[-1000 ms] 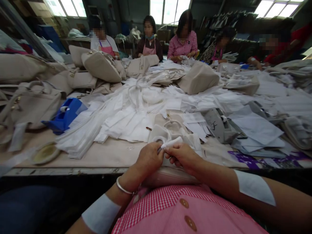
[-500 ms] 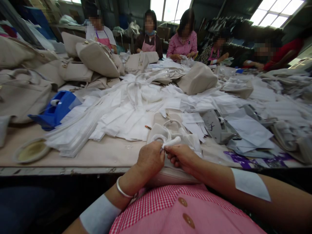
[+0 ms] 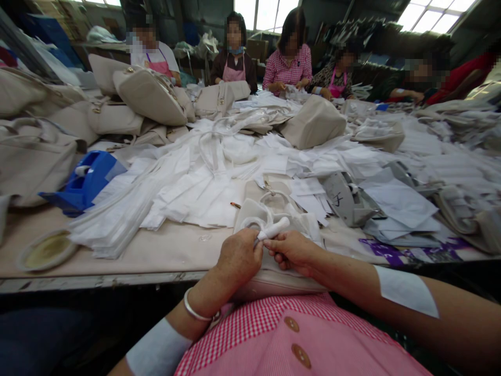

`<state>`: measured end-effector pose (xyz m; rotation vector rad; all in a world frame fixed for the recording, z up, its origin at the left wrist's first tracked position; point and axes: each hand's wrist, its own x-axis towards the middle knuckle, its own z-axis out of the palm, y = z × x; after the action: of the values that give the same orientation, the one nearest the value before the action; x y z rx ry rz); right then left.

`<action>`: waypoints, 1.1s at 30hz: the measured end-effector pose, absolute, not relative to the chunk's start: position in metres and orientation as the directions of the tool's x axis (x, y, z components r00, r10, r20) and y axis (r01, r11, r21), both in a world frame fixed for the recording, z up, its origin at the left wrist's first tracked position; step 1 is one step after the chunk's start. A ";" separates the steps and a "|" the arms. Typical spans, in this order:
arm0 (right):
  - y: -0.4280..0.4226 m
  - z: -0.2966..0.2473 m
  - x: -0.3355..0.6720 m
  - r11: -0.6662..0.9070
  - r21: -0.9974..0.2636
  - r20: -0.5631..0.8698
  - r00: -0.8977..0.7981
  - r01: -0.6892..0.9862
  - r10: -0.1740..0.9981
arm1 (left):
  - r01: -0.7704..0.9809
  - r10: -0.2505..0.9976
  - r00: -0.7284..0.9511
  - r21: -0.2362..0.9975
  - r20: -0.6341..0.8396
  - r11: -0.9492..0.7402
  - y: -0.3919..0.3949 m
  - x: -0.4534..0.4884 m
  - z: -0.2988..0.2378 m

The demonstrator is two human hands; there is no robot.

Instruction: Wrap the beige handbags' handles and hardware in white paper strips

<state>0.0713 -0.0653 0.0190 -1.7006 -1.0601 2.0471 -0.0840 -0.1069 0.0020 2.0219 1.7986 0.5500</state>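
Note:
My left hand (image 3: pixel 238 257) and my right hand (image 3: pixel 291 252) meet at the near table edge, both pinched closed on a small white paper-wrapped strap end (image 3: pixel 274 228) that sticks up between them. Under my hands lies a beige handbag (image 3: pixel 274 209) with its handles wrapped in white paper; its lower part hangs over the edge against my pink checked apron. A silver bangle is on my left wrist.
White paper sheets (image 3: pixel 203 183) cover the table middle. A blue tape dispenser (image 3: pixel 84 180) and a round dish (image 3: pixel 47 250) sit at the left, a grey tape dispenser (image 3: pixel 346 198) at the right. Beige bags (image 3: pixel 151 96) pile up at the left and far side, where several people work.
The view has shifted slightly; my hands stay together on the wrapped strap end with only small finger movement.

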 end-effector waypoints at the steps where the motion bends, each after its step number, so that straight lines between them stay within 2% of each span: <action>1: -0.066 0.017 0.073 -0.688 -0.691 -0.721 -0.275 0.222 0.636 | 0.823 0.994 0.109 0.558 0.034 -0.109 -0.106 -0.084 0.002; 6: -0.071 0.003 0.077 -0.601 -0.795 -0.596 -0.291 0.080 0.749 | 0.595 0.988 0.132 0.804 -0.084 -0.011 -0.100 -0.088 0.002; 11: -0.072 0.003 0.082 -0.451 -0.888 -0.457 -0.306 0.095 0.835 | 0.240 0.951 0.216 0.956 -0.222 0.168 -0.097 -0.095 -0.004; 16: -0.071 0.009 0.086 -0.489 -0.862 -0.503 -0.342 0.132 0.794 | -0.102 0.903 0.336 0.943 -0.267 0.317 -0.095 -0.099 -0.011; 22: -0.068 0.006 0.085 -0.533 -0.845 -0.495 -0.438 0.040 0.751 | -0.250 0.850 0.419 0.859 -0.320 0.447 -0.094 -0.103 -0.018; 26: -0.067 0.006 0.087 -0.508 -0.856 -0.497 -0.426 0.099 0.756 | -0.159 0.849 0.422 0.896 -0.319 0.415 -0.093 -0.102 -0.014; 27: -0.067 0.007 0.088 -0.505 -0.856 -0.499 -0.424 0.108 0.756 | -0.071 0.856 0.409 0.924 -0.315 0.375 -0.094 -0.100 -0.010; 29: -0.068 0.009 0.090 -0.497 -0.858 -0.501 -0.428 0.130 0.752 | 0.223 0.901 0.325 0.949 -0.286 0.221 -0.095 -0.096 0.000; 31: -0.069 0.012 0.093 -0.462 -0.865 -0.500 -0.429 0.197 0.753 | 0.575 0.961 0.188 0.816 -0.203 0.060 -0.096 -0.091 0.010; 33: -0.068 0.018 0.100 -0.312 -0.906 -0.411 -0.418 0.285 0.810 | 0.799 0.990 0.066 0.601 -0.124 0.022 -0.098 -0.085 0.016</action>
<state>0.0996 -0.0685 0.0176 -1.3899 -1.5308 1.7787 -0.0848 -0.0981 0.0161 1.8218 1.7774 0.4712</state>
